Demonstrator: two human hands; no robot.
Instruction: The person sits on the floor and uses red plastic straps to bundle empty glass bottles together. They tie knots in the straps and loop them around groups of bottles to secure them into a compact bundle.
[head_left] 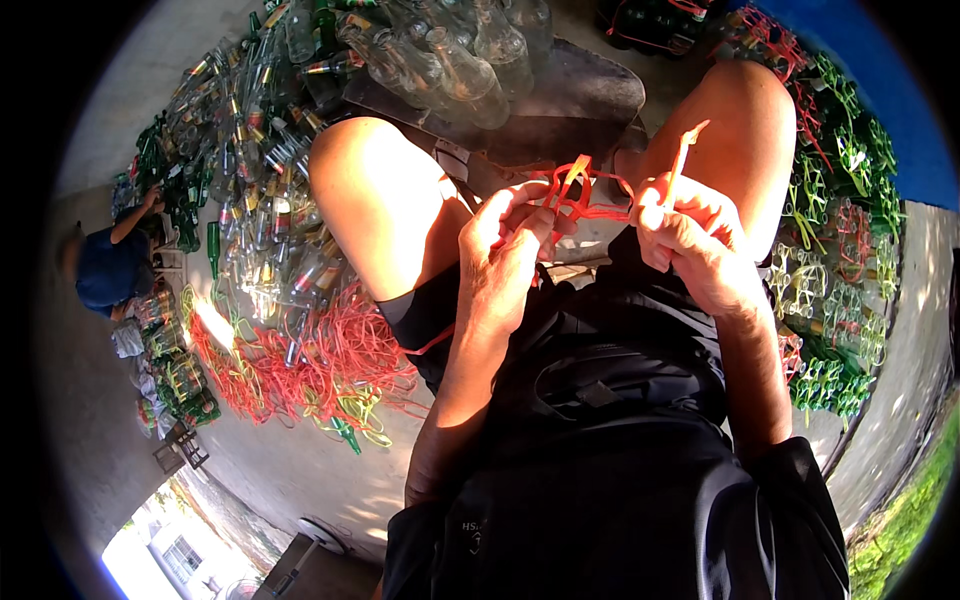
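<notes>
Between my knees, both hands work on one red plastic strap (pixel 573 190) that is bent into several loops. My left hand (pixel 508 245) pinches the looped part between thumb and fingers. A few centimetres to the right, my right hand (pixel 700 240) is closed on the strap's other end, and a pale orange tip (pixel 685 150) sticks up out of its fingers. A taut stretch of strap runs from one hand to the other. Beyond my hands, several large clear glass bottles (pixel 460 75) stand on a dark board (pixel 585 95).
At left lies a heap of clear and green bottles (pixel 265 190), with a tangle of red and yellow-green straps (pixel 320 350) nearer me. Strapped bottle bundles (pixel 835 290) are stacked along the right. A person in dark blue (pixel 110 265) sits at far left. A dark crate (pixel 655 25) stands at the back.
</notes>
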